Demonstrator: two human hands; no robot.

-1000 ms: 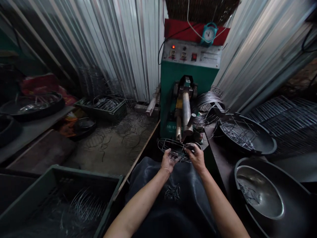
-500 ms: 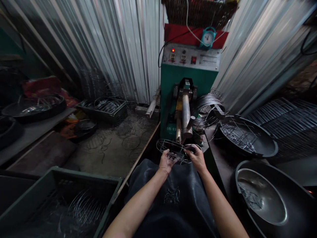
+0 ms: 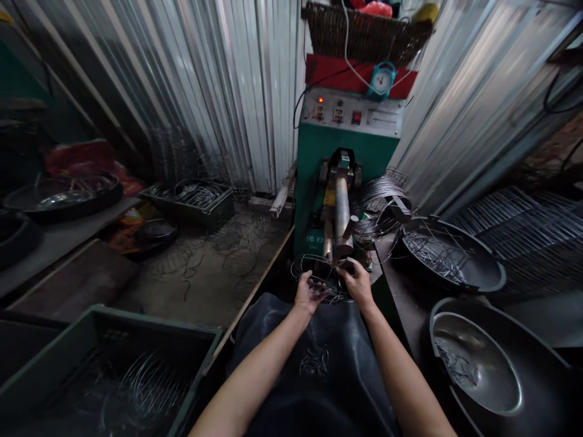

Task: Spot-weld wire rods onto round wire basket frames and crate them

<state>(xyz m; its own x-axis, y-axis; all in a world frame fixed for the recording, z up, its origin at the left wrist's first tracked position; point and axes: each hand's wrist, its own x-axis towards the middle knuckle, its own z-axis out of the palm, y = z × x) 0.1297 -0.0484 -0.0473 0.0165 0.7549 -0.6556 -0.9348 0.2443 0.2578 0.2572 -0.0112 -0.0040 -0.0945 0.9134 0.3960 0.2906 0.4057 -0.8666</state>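
Hands (image 3: pixel 332 288) — wire frame (image 3: pixel 319 276), unreadable label (image 3: pixel 314 238)

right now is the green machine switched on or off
On, as far as the panel shows: a small red lamp glows at the top left of the green machine. Whether it is running, cannot tell.

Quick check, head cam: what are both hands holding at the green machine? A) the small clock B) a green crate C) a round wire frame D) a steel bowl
C: the left hand and right hand both grip a round wire frame right under the metal rods of the green machine; the steel bowl, clock and green crate sit untouched.
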